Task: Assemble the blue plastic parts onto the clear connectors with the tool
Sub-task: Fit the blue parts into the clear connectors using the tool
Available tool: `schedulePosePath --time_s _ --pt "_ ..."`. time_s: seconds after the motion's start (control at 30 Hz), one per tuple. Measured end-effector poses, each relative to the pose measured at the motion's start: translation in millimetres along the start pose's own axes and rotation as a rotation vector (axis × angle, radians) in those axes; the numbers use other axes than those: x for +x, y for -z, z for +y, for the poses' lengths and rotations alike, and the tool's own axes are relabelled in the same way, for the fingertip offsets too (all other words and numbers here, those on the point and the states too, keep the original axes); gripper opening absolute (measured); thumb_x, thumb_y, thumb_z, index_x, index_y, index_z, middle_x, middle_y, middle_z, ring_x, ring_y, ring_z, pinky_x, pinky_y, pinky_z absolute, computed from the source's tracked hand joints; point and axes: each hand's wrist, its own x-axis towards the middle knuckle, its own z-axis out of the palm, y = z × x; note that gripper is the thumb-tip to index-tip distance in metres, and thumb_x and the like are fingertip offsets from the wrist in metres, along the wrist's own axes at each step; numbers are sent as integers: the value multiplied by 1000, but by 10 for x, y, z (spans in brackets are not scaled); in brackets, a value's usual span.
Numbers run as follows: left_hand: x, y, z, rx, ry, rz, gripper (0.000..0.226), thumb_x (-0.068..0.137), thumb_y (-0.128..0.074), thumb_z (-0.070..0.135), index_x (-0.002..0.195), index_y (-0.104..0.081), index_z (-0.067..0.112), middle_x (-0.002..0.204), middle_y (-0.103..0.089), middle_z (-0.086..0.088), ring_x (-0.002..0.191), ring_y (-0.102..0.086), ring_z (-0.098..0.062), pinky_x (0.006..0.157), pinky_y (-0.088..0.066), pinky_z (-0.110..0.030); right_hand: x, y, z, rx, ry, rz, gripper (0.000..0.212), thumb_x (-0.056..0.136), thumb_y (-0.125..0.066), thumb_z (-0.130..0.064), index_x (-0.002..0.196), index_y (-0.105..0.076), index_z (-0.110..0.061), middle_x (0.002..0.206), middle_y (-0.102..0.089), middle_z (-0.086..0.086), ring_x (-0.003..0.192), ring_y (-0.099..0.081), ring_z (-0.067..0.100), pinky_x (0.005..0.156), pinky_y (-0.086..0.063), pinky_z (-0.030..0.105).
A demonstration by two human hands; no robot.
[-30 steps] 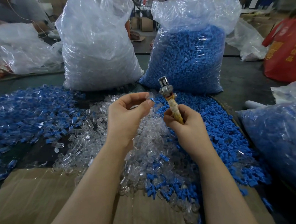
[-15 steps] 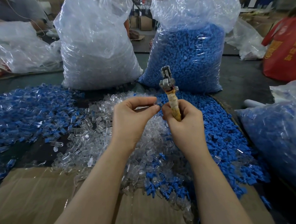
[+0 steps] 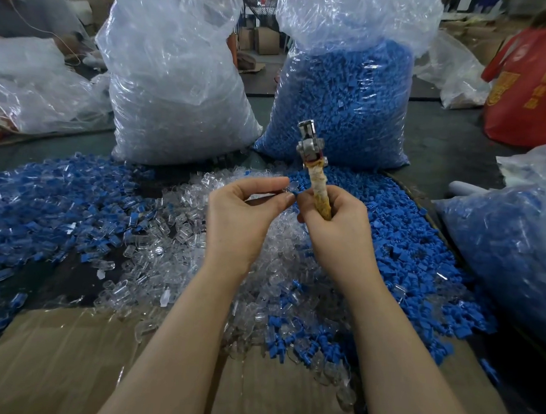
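My right hand (image 3: 337,229) grips the tool (image 3: 313,167) by its cloth-wrapped handle, with the metal head pointing up. My left hand (image 3: 243,214) pinches a clear connector (image 3: 293,186) between thumb and forefinger, right beside the right hand's fingertips, where a small blue part (image 3: 297,194) shows. Both hands hover above a heap of loose clear connectors (image 3: 169,233). Loose blue parts (image 3: 399,245) are piled to the right. Assembled blue-and-clear pieces (image 3: 37,207) lie spread to the left.
Two tall plastic bags stand behind the piles, one of clear connectors (image 3: 177,84) and one of blue parts (image 3: 343,99). Another bag of blue pieces (image 3: 509,251) sits at the right edge. Flat cardboard (image 3: 51,363) covers the near table. A red bag (image 3: 534,87) stands far right.
The hands have come together: my left hand moved right with the clear connector until its fingertips met my right hand. The tool has tilted more upright.
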Motion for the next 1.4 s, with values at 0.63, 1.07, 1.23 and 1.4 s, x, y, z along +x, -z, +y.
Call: schedulePosePath --time_s 0.63,1.07,1.23,1.4 --pt "12 27 22 -165 85 43 14 81 -76 3 85 -76 16 84 -77 -5 85 -74 -20 71 -57 -22 38 123 19 117 -101 -153 6 92 -63 -18 87 -66 -20 70 -64 -6 59 -52 1 54 -41 14" --pt "69 124 54 -308 96 96 11 80 -75 3 81 -75 13 77 -75 -2 75 -71 -12 68 -56 -20 11 218 -9 -164 -86 -385 9 90 -65 -17 94 -59 -14 85 -60 10 77 -55 29 78 -49 49" --pt "67 139 62 -320 84 82 12 80 -74 1 80 -74 14 76 -74 0 75 -70 -12 70 -57 -21 11 227 9 -184 -72 -425 12 88 -66 -16 95 -58 -11 89 -58 19 71 -49 23 68 -40 39" --pt "67 160 71 -285 70 64 13 79 -75 2 79 -75 15 76 -75 -1 76 -70 -13 71 -57 -21 14 219 41 -173 -62 -407 12 89 -65 -20 94 -56 -14 78 -54 3 66 -47 17 65 -39 36"
